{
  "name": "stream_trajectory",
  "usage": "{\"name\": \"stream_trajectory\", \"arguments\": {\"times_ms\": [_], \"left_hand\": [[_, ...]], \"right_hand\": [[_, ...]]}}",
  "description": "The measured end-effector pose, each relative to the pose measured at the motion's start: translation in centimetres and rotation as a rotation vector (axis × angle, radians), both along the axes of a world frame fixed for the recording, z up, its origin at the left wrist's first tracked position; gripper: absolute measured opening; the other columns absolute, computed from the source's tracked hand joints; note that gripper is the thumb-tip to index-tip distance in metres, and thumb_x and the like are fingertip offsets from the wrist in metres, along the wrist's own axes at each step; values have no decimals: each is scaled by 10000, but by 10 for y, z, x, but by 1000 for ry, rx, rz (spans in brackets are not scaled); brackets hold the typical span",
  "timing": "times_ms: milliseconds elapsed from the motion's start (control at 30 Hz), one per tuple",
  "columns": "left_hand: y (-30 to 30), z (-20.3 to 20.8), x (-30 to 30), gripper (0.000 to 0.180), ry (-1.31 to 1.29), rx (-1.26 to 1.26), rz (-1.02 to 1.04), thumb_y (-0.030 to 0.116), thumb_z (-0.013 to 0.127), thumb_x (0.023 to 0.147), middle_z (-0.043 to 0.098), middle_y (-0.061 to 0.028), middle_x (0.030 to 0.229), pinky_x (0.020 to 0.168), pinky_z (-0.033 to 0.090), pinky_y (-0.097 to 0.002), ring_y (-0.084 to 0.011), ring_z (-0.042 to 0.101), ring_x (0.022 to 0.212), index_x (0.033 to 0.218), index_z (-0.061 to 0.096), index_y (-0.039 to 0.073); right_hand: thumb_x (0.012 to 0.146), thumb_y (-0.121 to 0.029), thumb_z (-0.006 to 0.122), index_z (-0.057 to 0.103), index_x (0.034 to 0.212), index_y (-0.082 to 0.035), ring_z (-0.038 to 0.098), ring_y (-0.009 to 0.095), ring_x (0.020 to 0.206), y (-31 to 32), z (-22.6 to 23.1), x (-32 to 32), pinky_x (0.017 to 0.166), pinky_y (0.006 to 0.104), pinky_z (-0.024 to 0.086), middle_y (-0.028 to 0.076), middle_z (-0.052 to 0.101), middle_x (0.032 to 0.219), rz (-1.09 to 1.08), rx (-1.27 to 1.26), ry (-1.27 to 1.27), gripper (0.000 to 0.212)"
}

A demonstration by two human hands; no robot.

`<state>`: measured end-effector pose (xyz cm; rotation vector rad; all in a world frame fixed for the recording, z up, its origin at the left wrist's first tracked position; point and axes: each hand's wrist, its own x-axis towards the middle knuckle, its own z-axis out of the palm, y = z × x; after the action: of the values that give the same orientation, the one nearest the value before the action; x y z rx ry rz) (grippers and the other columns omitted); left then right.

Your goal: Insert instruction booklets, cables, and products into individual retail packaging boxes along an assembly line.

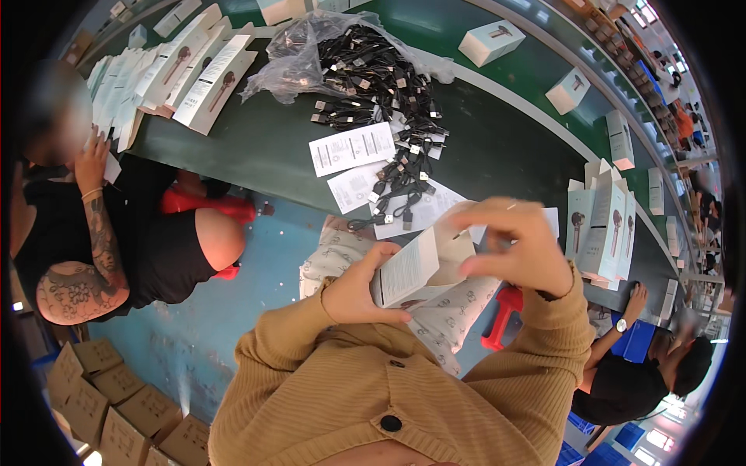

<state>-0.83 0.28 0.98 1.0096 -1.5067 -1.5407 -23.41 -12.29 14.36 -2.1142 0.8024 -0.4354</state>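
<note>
In front of my chest, my left hand [361, 287] is closed round a small white carton [410, 272] with printed text on its side. The carton is tilted, and its end toward my right hand gapes. Over that opening, my right hand [517, 241] is curved with thumb and fingers apart, the fingertips close to the flap and rim. Nothing shows between its fingers. Beyond the carton, white printed leaflets [353, 149] lie on the dark green table [256, 147]. Several black USB cables [404, 182] rest on the leaflets.
A heap of black cables [365, 62] spills from a clear plastic bag [284, 58]. Flat cartons lean far left [206, 85] and stand right [606, 225]. White boxes [491, 43] sit on the green belt [544, 58]. Co-workers sit left [132, 233] and right [637, 380]; brown boxes [124, 404] lie lower left.
</note>
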Motion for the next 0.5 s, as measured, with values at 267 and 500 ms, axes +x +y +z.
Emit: {"name": "stream_trajectory", "arguments": {"times_ms": [267,500], "left_hand": [[31,-8,25,949,48,147,206,228,869,646,493,-123,1201,985,362,-345,-205,465,1154,1345,252,49],[35,-11,28,937,105,105,303,193,851,665,503,-136,1208,988,358,-336,-208,467,1158,1359,239,43]], "right_hand": [[805,-274,675,670,869,-66,623,310,719,-30,-81,33,620,406,487,102,628,839,-244,-420,423,218],[800,-200,674,657,869,-51,625,311,736,-33,-92,37,613,398,489,95,608,838,-263,-349,289,165]]}}
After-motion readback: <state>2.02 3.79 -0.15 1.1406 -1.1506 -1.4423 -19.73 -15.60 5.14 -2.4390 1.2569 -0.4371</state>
